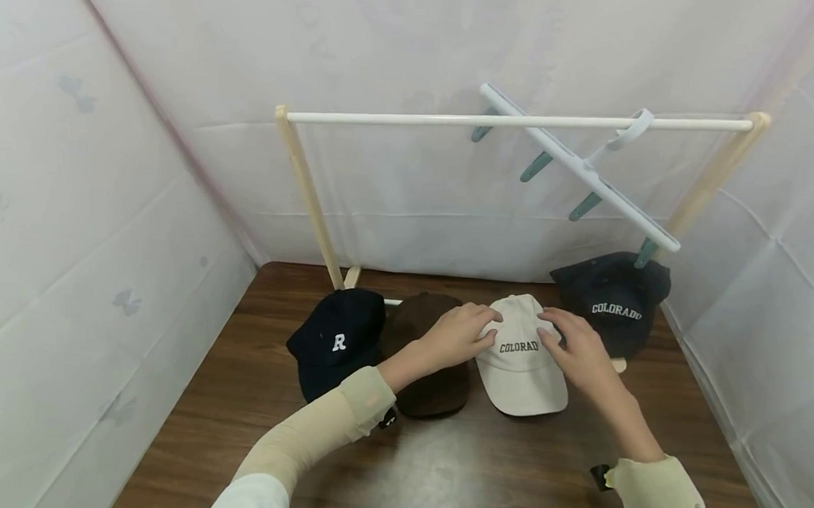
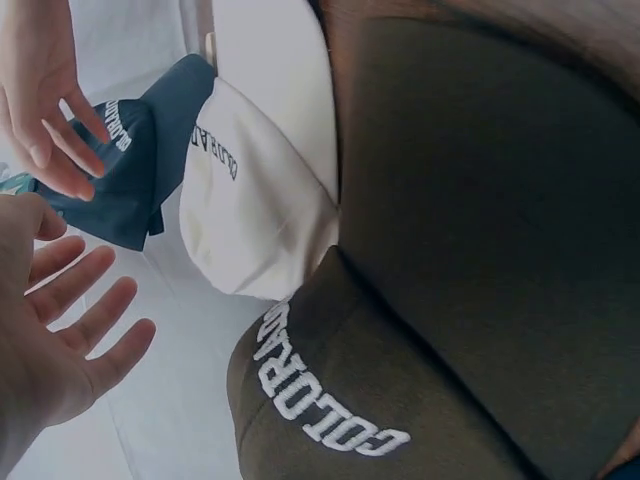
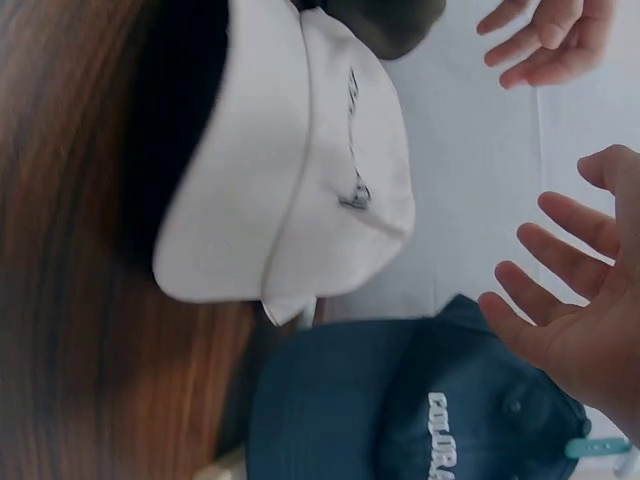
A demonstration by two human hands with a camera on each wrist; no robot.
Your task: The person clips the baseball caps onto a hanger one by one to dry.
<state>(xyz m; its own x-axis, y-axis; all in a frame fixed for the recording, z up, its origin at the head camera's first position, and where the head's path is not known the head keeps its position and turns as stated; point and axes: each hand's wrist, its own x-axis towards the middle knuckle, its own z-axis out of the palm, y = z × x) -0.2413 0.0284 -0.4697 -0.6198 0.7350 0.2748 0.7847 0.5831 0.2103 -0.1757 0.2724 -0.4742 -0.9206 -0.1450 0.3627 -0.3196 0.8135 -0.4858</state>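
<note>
Left hand (image 1: 454,334) and right hand (image 1: 579,350) are hovering, fingers loosely spread, gripping nothing; I'm seemingly flanking the cream cap (image 1: 520,389) for even reach. It's sitting between the brown cap (image 1: 436,393) and charcoal cap (image 1: 611,287), which a clip (image 1: 646,253) is apparently supporting.

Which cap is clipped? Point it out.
The dark COLORADO cap at the head view's far right: a green clip grips its edge; the cream cap, brown cap and black cap show none.
</note>
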